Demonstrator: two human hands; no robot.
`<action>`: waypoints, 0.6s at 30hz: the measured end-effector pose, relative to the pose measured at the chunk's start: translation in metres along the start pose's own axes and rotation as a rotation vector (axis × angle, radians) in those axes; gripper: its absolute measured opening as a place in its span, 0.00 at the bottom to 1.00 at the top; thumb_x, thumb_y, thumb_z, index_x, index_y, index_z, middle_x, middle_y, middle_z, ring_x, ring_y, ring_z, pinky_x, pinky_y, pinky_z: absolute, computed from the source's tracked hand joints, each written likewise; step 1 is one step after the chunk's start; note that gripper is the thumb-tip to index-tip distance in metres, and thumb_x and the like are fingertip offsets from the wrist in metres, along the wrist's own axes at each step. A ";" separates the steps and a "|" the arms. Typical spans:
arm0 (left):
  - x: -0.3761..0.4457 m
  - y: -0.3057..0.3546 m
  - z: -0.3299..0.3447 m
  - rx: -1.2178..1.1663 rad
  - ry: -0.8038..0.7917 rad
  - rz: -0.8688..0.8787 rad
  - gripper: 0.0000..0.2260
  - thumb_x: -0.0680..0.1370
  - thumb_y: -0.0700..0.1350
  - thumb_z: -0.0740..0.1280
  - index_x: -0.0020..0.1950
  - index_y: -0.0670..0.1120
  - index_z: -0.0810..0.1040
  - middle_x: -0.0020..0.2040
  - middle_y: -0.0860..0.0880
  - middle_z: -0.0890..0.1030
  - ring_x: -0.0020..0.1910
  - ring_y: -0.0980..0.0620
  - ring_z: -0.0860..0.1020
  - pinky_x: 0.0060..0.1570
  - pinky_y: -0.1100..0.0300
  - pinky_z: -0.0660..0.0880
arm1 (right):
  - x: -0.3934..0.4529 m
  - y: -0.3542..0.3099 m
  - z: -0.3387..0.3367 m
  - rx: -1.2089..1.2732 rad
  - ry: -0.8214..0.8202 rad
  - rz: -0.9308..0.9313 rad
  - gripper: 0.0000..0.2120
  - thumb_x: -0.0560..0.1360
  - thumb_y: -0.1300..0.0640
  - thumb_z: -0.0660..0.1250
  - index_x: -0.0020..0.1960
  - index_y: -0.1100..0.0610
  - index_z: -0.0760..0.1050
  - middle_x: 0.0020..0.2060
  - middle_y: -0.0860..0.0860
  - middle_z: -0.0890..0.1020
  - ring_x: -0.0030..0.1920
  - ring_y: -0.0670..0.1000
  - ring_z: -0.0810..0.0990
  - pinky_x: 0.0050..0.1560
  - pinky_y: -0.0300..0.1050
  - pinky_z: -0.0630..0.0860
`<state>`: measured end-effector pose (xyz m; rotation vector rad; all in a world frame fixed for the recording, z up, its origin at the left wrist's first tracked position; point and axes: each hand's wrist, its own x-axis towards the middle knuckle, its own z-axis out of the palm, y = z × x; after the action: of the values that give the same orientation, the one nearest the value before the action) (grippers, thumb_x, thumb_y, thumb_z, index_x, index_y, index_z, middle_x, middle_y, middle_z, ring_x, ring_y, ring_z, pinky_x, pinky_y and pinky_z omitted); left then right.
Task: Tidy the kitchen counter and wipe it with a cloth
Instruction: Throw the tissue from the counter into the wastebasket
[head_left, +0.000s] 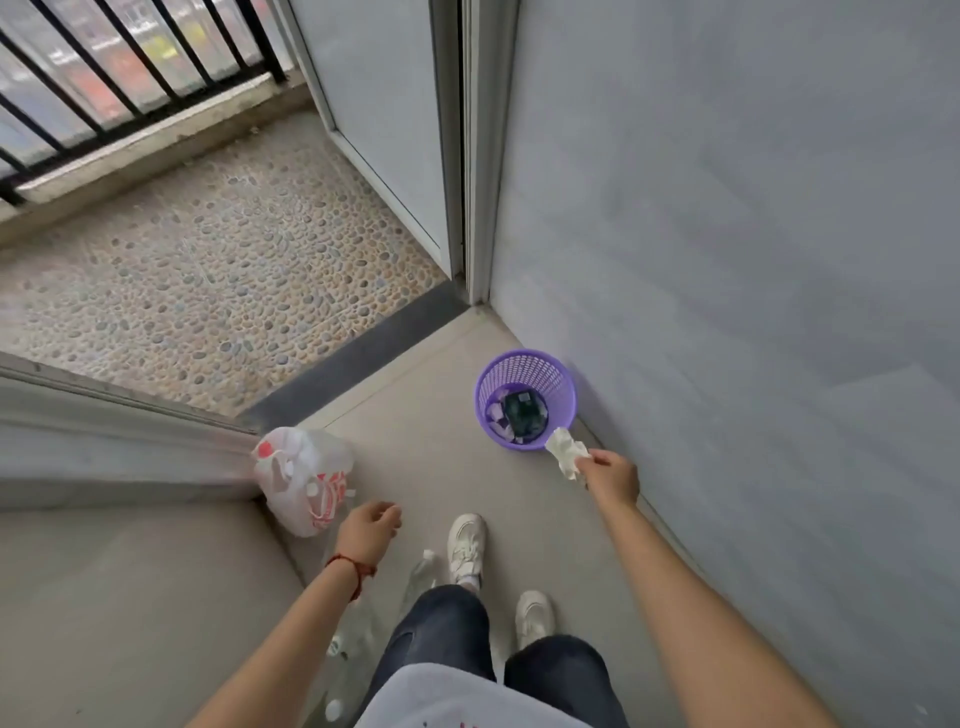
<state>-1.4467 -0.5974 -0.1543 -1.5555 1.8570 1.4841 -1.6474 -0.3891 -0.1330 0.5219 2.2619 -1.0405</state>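
Right hand (613, 475): pinching crumpled tissue (567, 453) at near rim of purple bin (524, 402) | left hand (370, 532): loosely curled, holding nothing | plastic bag (302, 478): floor, left.

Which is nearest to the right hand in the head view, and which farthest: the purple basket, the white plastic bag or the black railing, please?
From the right hand:
1. purple basket, just ahead by the wall.
2. white plastic bag, left, beside the doorstep.
3. black railing, far upper left, beyond the pebbled floor.
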 end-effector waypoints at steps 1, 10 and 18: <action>0.008 0.006 0.000 0.004 0.000 0.005 0.11 0.77 0.41 0.61 0.53 0.35 0.77 0.39 0.44 0.78 0.40 0.46 0.76 0.44 0.57 0.70 | 0.011 -0.010 0.006 -0.013 0.005 -0.004 0.15 0.67 0.58 0.69 0.52 0.63 0.81 0.42 0.60 0.83 0.45 0.59 0.80 0.45 0.44 0.72; 0.045 0.024 0.011 -0.016 -0.010 -0.024 0.09 0.78 0.41 0.61 0.52 0.37 0.77 0.40 0.43 0.79 0.39 0.47 0.76 0.43 0.58 0.69 | 0.084 -0.061 0.042 -0.079 0.055 -0.013 0.14 0.70 0.65 0.65 0.54 0.64 0.79 0.53 0.62 0.82 0.54 0.61 0.79 0.54 0.47 0.73; 0.048 0.017 0.016 0.008 -0.013 -0.067 0.08 0.78 0.42 0.61 0.50 0.40 0.77 0.41 0.44 0.80 0.41 0.47 0.77 0.43 0.58 0.70 | 0.101 -0.061 0.045 -0.126 0.003 -0.005 0.18 0.73 0.61 0.66 0.62 0.64 0.74 0.61 0.60 0.78 0.60 0.59 0.77 0.60 0.45 0.70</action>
<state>-1.4847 -0.6126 -0.1888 -1.5848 1.7842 1.4523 -1.7419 -0.4515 -0.1889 0.4656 2.3147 -0.8934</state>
